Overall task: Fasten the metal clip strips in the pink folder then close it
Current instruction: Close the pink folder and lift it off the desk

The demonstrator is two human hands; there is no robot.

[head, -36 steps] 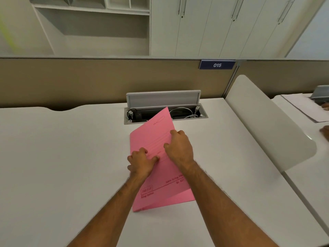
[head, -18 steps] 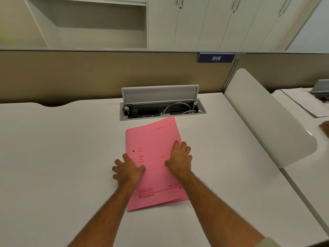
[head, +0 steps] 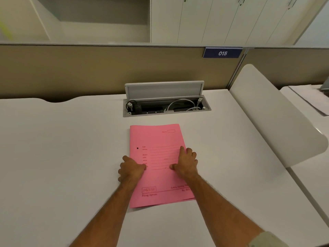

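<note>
The pink folder (head: 156, 143) lies closed and flat on the white desk (head: 62, 148), its printed front cover facing up. My left hand (head: 130, 169) rests at the folder's left edge, fingers curled, half on the cover and half on the desk. My right hand (head: 187, 162) presses flat on the cover near its right edge, fingers spread. The metal clip strips are hidden inside the folder; only a small dark dot shows on the cover near the left edge.
An open cable tray (head: 165, 106) with its lid raised is set into the desk just behind the folder. A curved white divider (head: 277, 122) bounds the desk on the right. A beige partition (head: 106, 68) runs along the back.
The folder's front cover, raised a second ago, has come down flat. Both hands slid apart to the folder's left and right sides and now press on the cover.
</note>
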